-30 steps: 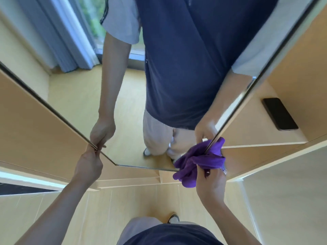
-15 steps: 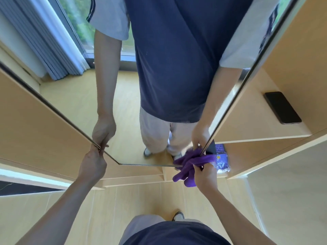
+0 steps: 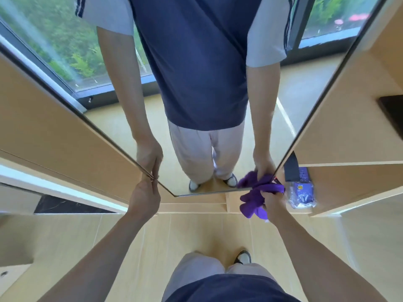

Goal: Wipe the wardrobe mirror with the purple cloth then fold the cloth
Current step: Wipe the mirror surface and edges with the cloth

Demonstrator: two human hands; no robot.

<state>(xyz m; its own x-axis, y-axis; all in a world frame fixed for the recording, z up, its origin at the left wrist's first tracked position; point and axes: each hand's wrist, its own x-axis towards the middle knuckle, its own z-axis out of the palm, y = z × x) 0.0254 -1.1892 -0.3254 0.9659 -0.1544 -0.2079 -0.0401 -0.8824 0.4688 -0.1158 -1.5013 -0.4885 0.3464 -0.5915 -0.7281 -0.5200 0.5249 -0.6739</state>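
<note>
Wiping step: right hand point(image 3: 272, 203) grips the bunched purple cloth point(image 3: 255, 199) at the tall frameless wardrobe mirror point(image 3: 218, 83)'s lower right corner; left hand point(image 3: 145, 198) pinches its left edge. Next, I judge, folding needs both hands.

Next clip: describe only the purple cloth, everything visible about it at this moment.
The purple cloth is a soft, fleecy-looking rag, deep violet, bunched rather than folded. The right hand grips it, fingers curled round its middle, pressing it against the lower right corner of the wardrobe mirror. One part wraps over the mirror's right edge; loose lobes hang below the hand. Its reflection shows in the glass just above.
</note>
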